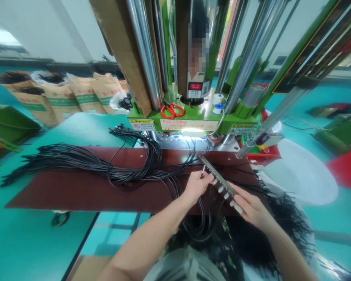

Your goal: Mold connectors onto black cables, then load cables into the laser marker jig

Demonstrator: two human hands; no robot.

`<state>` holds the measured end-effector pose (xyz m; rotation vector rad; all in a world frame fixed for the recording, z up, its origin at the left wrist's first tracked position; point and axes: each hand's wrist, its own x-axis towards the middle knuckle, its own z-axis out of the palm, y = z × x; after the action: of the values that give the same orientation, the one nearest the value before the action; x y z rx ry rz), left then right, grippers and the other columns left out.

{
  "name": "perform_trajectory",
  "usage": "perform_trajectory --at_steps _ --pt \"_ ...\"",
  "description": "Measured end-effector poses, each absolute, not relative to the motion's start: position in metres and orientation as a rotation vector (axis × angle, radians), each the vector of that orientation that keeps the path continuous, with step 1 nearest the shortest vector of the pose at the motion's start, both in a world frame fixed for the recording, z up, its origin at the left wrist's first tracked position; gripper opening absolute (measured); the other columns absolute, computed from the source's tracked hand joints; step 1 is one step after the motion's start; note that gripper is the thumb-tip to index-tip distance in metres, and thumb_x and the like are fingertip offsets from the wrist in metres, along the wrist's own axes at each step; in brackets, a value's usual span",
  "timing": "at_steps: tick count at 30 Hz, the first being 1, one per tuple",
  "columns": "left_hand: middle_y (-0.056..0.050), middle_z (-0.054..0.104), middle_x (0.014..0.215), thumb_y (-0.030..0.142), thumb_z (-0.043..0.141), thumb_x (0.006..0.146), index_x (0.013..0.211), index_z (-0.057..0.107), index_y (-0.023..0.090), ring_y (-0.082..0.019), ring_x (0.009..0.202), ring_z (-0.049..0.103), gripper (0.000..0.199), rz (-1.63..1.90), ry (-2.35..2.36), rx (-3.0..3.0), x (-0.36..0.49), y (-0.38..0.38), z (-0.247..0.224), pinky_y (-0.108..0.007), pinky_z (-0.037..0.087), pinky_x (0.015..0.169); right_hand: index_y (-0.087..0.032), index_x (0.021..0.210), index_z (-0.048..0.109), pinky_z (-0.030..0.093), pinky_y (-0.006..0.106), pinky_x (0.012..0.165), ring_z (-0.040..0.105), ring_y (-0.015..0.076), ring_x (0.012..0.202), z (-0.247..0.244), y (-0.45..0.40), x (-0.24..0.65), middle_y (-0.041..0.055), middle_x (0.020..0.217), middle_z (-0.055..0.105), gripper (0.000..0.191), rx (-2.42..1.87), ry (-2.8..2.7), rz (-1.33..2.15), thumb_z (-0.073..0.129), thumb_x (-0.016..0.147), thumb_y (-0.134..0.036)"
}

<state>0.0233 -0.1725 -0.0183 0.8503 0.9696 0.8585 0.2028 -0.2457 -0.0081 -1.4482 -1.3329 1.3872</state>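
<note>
- Pale translucent rounded thing [184,267], bottom edge, below both hands; unclear what.
- Left hand [197,185]: nearly closed, thumb and fingers pinching a small dark piece [202,171] at the metal strip's side; too small to identify.
- Right hand [251,207]: partly curled, thumb and fingers closed on the near right end of the metal strip.
- Metal strip [216,175]: between the hands, slanted, far end up-left, row of pale connectors [221,190] along its near side.
- Black cables [128,171]: big bundle left of left hand, lying on red-brown table [76,199]; some loops hang just below left hand.
- Green machine [199,113]: beyond both hands, metal columns, lit area at base.
- Orange-handled scissors [172,111]: on machine ledge, beyond left hand; blue-and-white spool [218,108] right of them.
- Red bin [265,154]: beyond right hand, right side.
- Paper sacks [61,95]: far left, well apart from left hand.
</note>
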Motion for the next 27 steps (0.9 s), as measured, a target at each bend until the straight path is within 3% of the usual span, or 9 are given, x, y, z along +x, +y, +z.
perform_trajectory --at_steps 3,6,9,12,19,22,24,27 --pt "0.008 0.034 0.037 0.056 0.052 0.073 0.058 0.046 0.016 -0.003 0.03 0.029 0.043 0.854 0.982 1.057 0.02 -0.171 -0.02 -0.018 0.019 0.034 -0.02 0.121 0.055 0.048 0.024 0.06 0.056 0.0199 0.084 -0.004 -0.249 0.2 0.0098 0.109 0.058 0.051 -1.472 -1.204 1.369 0.057 0.078 -0.048" --pt "0.004 0.041 0.041 0.059 0.036 0.08 0.054 0.041 0.017 -0.006 0.034 0.036 0.05 0.82 0.949 1.22 0.011 -0.168 -0.019 -0.019 0.024 0.035 -0.02 0.12 0.056 0.04 0.018 0.046 0.053 0.013 0.065 0.002 -0.252 0.198 0.0086 0.097 0.06 0.055 -1.531 -0.998 1.407 0.061 0.074 -0.05" --pt "0.003 0.04 0.044 0.061 0.037 0.079 0.049 0.031 0.018 -0.006 0.036 0.035 0.052 0.72 0.794 1.137 0.004 -0.167 -0.014 -0.019 0.023 0.033 -0.02 0.123 0.052 0.023 0.015 0.036 0.038 0.0063 0.045 0.005 -0.253 0.199 0.0043 0.071 0.058 0.061 -1.544 -0.975 1.47 0.061 0.073 -0.053" --pt "0.003 0.041 0.048 0.062 0.041 0.077 0.049 0.027 0.018 -0.005 0.037 0.033 0.053 0.604 0.618 1.011 0.002 -0.166 -0.009 -0.019 0.024 0.034 -0.018 0.126 0.048 0.014 0.015 0.036 0.027 0.0039 0.039 0.003 -0.253 0.202 0.0012 0.059 0.052 0.063 -1.487 -1.051 1.513 0.059 0.074 -0.052" --pt "0.002 0.04 0.048 0.067 0.043 0.072 0.047 0.03 0.018 -0.006 0.039 0.035 0.057 0.503 0.634 0.995 0.003 -0.163 -0.007 -0.02 0.025 0.037 -0.015 0.128 0.047 0.017 0.014 0.033 0.027 0.0036 0.037 -0.003 -0.255 0.208 -0.0017 0.051 0.047 0.062 -1.457 -1.117 1.52 0.056 0.078 -0.051" --pt "0.004 0.036 0.045 0.063 0.045 0.074 0.047 0.028 0.018 -0.005 0.037 0.032 0.055 0.53 0.61 0.989 0.0 -0.163 -0.01 -0.02 0.024 0.037 -0.019 0.127 0.049 0.035 0.016 0.037 0.045 0.0072 0.045 -0.004 -0.253 0.21 0.0067 0.074 0.062 0.055 -1.45 -1.209 1.492 0.053 0.081 -0.05" --pt "0.006 0.031 0.043 0.06 0.047 0.075 0.046 0.027 0.018 -0.005 0.036 0.03 0.054 0.56 0.597 1.001 -0.003 -0.162 -0.013 -0.02 0.023 0.037 -0.02 0.125 0.051 0.05 0.023 0.059 0.059 0.0155 0.071 -0.004 -0.251 0.211 0.0111 0.103 0.062 0.052 -1.411 -1.353 1.443 0.052 0.082 -0.048" --pt "0.008 0.025 0.041 0.057 0.049 0.075 0.046 0.027 0.018 -0.004 0.036 0.025 0.054 0.584 0.613 1.035 -0.006 -0.162 -0.018 -0.019 0.022 0.036 -0.018 0.127 0.049 0.043 0.034 0.089 0.052 0.0244 0.105 -0.005 -0.247 0.213 0.0112 0.122 0.053 0.05 -1.371 -1.606 1.337 0.049 0.085 -0.045"
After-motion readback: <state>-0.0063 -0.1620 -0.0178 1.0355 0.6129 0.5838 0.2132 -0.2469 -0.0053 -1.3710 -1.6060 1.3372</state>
